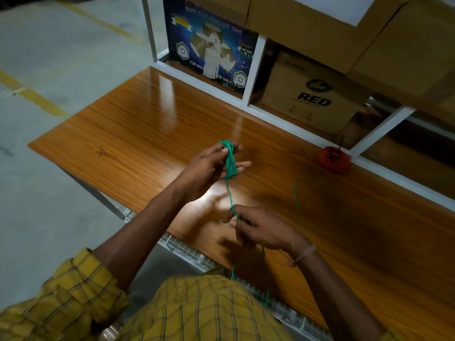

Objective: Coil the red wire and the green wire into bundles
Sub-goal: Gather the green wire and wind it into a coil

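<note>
Wound around the left hand (209, 166), the green wire (229, 161) feeds from the right hand's (258, 227) pinch above the wooden table (138, 134); light and springy, it likely needs steady tension. The red wire (334, 158) lies coiled nearby.

Blue box (209, 45) – "ADHESIVE TAPE"; brown carton (312, 94) – "Dabur RED"

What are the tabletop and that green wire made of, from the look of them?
Tabletop: likely wood-grain laminate, glossy, since straight grain lines carry bright glare patches; real varnished wood is possible. Green wire: seemingly plastic-coated, smooth and evenly coloured, bending easily into loops round the left hand; its core is hidden.
</note>
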### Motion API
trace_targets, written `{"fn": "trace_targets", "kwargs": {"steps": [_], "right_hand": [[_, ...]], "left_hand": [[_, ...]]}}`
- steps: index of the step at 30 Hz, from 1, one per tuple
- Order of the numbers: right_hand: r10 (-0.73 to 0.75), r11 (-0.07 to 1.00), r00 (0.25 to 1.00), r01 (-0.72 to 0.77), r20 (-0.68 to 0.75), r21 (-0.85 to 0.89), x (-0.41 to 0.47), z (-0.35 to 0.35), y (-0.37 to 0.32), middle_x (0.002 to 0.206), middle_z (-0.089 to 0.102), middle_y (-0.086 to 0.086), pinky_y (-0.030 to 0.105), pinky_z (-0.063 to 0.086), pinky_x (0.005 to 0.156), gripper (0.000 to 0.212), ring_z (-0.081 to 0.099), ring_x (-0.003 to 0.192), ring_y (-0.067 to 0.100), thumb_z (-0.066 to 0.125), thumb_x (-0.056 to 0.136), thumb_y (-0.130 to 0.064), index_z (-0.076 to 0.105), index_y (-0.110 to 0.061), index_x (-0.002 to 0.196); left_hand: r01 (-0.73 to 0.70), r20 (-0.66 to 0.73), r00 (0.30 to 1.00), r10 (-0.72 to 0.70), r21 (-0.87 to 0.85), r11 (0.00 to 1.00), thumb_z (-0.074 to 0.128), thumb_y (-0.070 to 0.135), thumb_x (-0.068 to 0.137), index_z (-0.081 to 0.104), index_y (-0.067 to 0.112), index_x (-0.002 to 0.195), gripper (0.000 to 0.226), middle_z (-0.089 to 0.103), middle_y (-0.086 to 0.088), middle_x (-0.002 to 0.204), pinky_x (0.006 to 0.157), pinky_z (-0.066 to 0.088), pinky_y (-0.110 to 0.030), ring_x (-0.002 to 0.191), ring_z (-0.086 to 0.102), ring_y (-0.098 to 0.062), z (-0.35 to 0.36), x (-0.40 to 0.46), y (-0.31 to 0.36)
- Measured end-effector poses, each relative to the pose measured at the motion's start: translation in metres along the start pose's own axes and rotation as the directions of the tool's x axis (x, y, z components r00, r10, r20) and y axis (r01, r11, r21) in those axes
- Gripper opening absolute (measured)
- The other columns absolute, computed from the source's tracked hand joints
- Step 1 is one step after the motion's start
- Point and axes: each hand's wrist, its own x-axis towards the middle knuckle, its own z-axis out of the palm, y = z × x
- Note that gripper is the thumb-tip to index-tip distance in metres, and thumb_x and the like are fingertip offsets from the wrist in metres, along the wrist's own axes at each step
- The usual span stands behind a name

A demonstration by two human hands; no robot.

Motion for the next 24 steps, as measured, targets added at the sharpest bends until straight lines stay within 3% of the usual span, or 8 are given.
{"fn": "trace_targets", "kwargs": {"steps": [4,7,10,12,14,18,21,24], "right_hand": [[-0.011,1.000,1.000,0.011,0.028,0.007,-0.012,-0.010,-0.024,0.069,0.071,0.015,0.038,0.057,0.054,0.020,0.068,0.052,0.026,0.055,0.107,-0.017,0.063,-0.019,0.125],[-0.009,0.987,0.999,0.003,0.039,0.160,-0.023,-0.034,-0.035,0.069,0.066,0.016,0.034,0.054,0.052,0.021,0.068,0.051,0.030,0.054,0.108,-0.012,0.064,-0.018,0.126],[-0.071,0.959,0.995,0.049,0.069,0.281,-0.035,-0.061,-0.034,0.073,0.064,0.018,0.036,0.057,0.056,0.024,0.066,0.057,0.031,0.057,0.106,-0.012,0.066,-0.016,0.129],[-0.116,0.949,0.993,0.101,0.033,0.297,-0.036,-0.077,-0.026,0.073,0.061,0.014,0.033,0.054,0.055,0.022,0.061,0.058,0.029,0.062,0.103,-0.016,0.069,-0.012,0.123],[-0.150,0.925,0.987,0.160,-0.055,0.345,-0.033,-0.091,-0.014,0.067,0.055,0.008,0.026,0.044,0.050,0.024,0.053,0.052,0.016,0.071,0.097,-0.027,0.070,-0.009,0.112],[-0.177,0.829,0.951,0.283,-0.255,0.482,-0.018,-0.114,0.005,0.064,0.049,0.003,0.023,0.041,0.052,0.055,0.045,0.050,0.008,0.085,0.081,-0.046,0.065,0.000,0.103],[-0.142,0.782,0.914,0.339,-0.379,0.523,-0.004,-0.117,0.014,0.061,0.048,0.002,0.023,0.047,0.060,0.036,0.047,0.053,0.010,0.077,0.090,-0.035,0.067,-0.002,0.099],[-0.077,0.784,0.890,0.333,-0.450,0.524,0.009,-0.112,0.020,0.061,0.046,0.000,0.021,0.041,0.059,0.015,0.041,0.056,0.012,0.063,0.098,-0.017,0.067,-0.002,0.095]], "left_hand": [[-0.035,-0.028,0.999,0.047,0.330,0.943,0.034,0.015,0.117,0.045,0.002,0.151,0.038,0.050,-0.014,0.158,0.099,0.060,-0.031,0.126,0.069,-0.035,-0.001,0.006,-0.017],[-0.053,0.009,0.998,0.058,0.539,0.840,0.037,0.026,0.117,0.048,0.010,0.147,0.036,0.056,-0.017,0.150,0.102,0.060,-0.040,0.119,0.073,-0.032,-0.005,0.003,-0.023],[-0.072,0.075,0.997,0.029,0.679,0.731,0.037,0.031,0.115,0.049,0.007,0.144,0.039,0.060,-0.020,0.141,0.098,0.061,-0.049,0.101,0.079,-0.016,-0.007,-0.003,-0.019],[-0.082,0.117,0.993,-0.001,0.706,0.703,0.036,0.027,0.116,0.049,0.003,0.143,0.039,0.058,-0.022,0.142,0.086,0.064,-0.049,0.098,0.080,-0.023,-0.009,-0.006,-0.016],[-0.086,0.156,0.987,-0.038,0.712,0.697,0.034,0.021,0.117,0.049,0.003,0.143,0.035,0.057,-0.013,0.147,0.071,0.060,-0.034,0.092,0.080,-0.029,-0.008,-0.011,-0.016],[-0.033,0.176,0.978,-0.108,0.650,0.759,0.033,0.014,0.117,0.051,0.005,0.144,0.034,0.061,-0.010,0.148,0.064,0.050,-0.026,0.083,0.078,-0.029,-0.005,-0.022,-0.018],[-0.006,0.209,0.966,-0.154,0.610,0.792,0.032,0.012,0.116,0.053,0.005,0.146,0.037,0.066,-0.009,0.144,0.066,0.048,-0.031,0.082,0.075,-0.032,-0.001,-0.028,-0.017],[0.011,0.278,0.940,-0.197,0.554,0.832,0.031,0.012,0.115,0.057,0.001,0.142,0.038,0.069,-0.011,0.140,0.063,0.044,-0.034,0.079,0.072,-0.036,0.002,-0.031,-0.016]]}}
